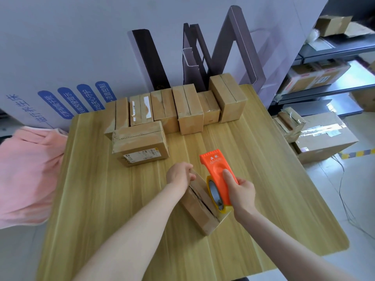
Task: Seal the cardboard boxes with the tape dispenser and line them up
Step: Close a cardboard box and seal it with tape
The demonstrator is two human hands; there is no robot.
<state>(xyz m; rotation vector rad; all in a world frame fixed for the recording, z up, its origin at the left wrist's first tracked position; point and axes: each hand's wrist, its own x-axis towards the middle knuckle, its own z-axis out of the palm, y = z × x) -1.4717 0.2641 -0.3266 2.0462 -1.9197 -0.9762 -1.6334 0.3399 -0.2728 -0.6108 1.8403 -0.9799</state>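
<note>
A small cardboard box (199,207) lies on the wooden table (101,199) near its front, its top seam facing up. My left hand (179,175) grips the box's far end. My right hand (240,191) holds an orange tape dispenser (218,173) by its body, with the tape roll resting on the near end of the box's top. Several boxes (188,110) stand side by side in a row along the table's far edge. One wider box (140,142) with a white label lies in front of that row at the left.
A pink cloth (26,175) hangs off the table's left side. Dark boards (203,57) and a large white printed carton (60,57) lean behind the table. Metal shelving (334,57) and taped cartons (322,136) on the floor stand at the right.
</note>
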